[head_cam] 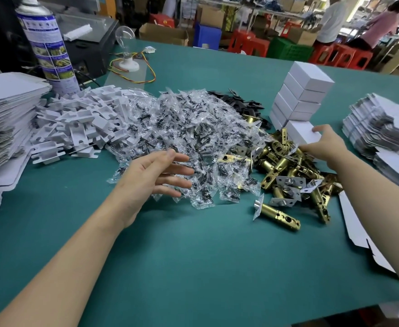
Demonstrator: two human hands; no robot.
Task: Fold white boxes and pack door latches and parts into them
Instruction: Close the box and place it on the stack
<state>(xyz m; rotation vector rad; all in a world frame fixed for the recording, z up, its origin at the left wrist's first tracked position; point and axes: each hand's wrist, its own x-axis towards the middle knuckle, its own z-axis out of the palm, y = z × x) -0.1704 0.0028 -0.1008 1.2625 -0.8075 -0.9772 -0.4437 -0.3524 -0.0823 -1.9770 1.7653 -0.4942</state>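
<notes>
My right hand (326, 145) grips a closed white box (301, 133) at the foot of a stack of several closed white boxes (300, 95). Brass door latches (288, 166) lie in a heap just below that box, and one latch (277, 214) lies apart nearer to me. My left hand (153, 178) hovers with fingers spread over the near edge of a big pile of clear screw packets (189, 138). White cardboard inserts (80, 123) are heaped to the left of the packets. Black plates (241, 102) show behind the packets.
Flat unfolded box blanks are stacked at the left (4, 109) and at the right (382, 123); another blank (359, 232) lies at the right edge. A spray can (47, 43) and a bulb holder (127, 62) stand at the back left. People work beyond the green table (193, 267).
</notes>
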